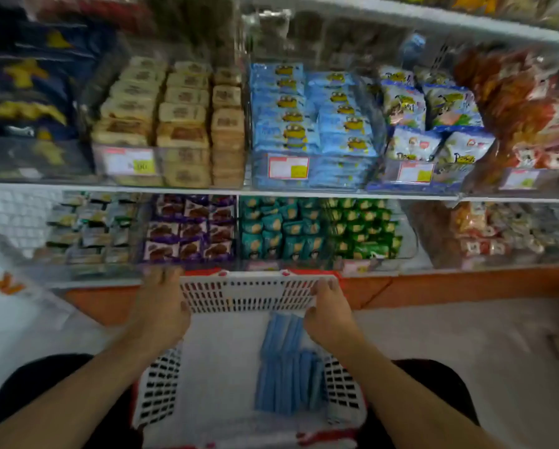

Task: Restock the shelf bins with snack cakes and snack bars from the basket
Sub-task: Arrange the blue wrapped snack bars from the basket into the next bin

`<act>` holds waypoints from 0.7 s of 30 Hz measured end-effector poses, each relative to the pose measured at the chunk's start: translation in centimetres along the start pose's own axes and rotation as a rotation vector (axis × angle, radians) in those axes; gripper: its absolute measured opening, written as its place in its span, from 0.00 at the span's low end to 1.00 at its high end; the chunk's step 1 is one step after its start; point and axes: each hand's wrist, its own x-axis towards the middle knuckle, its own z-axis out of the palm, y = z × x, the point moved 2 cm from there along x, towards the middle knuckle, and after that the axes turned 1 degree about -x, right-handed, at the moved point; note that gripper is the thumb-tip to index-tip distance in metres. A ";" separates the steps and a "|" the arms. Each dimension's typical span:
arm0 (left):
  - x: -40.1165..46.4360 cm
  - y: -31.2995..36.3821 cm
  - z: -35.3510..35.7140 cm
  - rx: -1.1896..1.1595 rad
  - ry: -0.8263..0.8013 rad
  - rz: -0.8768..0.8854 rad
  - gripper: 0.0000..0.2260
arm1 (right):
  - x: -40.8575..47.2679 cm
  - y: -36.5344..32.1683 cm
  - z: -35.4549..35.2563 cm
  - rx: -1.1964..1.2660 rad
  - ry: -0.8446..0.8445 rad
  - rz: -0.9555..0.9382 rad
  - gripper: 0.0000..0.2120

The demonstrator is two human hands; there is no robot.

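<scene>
A white slotted basket [249, 294] with red trim sits on the floor in front of me, between my knees. Inside it, on the right, stand several blue snack packs [286, 364] on edge. My left hand [160, 306] grips the basket's far left corner, fingers curled over the rim. My right hand [328, 309] grips the far right corner the same way. On the upper shelf, a clear bin holds matching blue packs [310, 124] with a yellow cartoon figure.
Upper shelf also carries beige cake packs [174, 121], pale packs [433, 124] and red bags [527, 115]. Lower shelf holds purple [190, 231], teal [278, 228] and green [359, 228] snack packs in clear bins. An orange plinth [433, 286] runs under the shelves.
</scene>
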 end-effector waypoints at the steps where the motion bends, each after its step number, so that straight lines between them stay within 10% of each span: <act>1: -0.1 -1.2 1.5 -0.008 0.006 -0.056 0.32 | -0.1 0.7 2.2 -0.027 -0.077 0.022 0.15; 8: 2.2 -7.0 8.4 -0.082 -0.135 -0.383 0.13 | 3.3 3.4 13.9 -0.011 -0.367 0.215 0.19; 14: 2.9 -6.5 9.6 -0.044 -0.121 -0.399 0.20 | 8.4 2.7 20.3 -0.035 -0.340 0.265 0.12; 21: 2.9 -6.1 9.6 0.011 -0.125 -0.396 0.21 | 11.5 2.5 24.1 -0.048 -0.261 0.447 0.38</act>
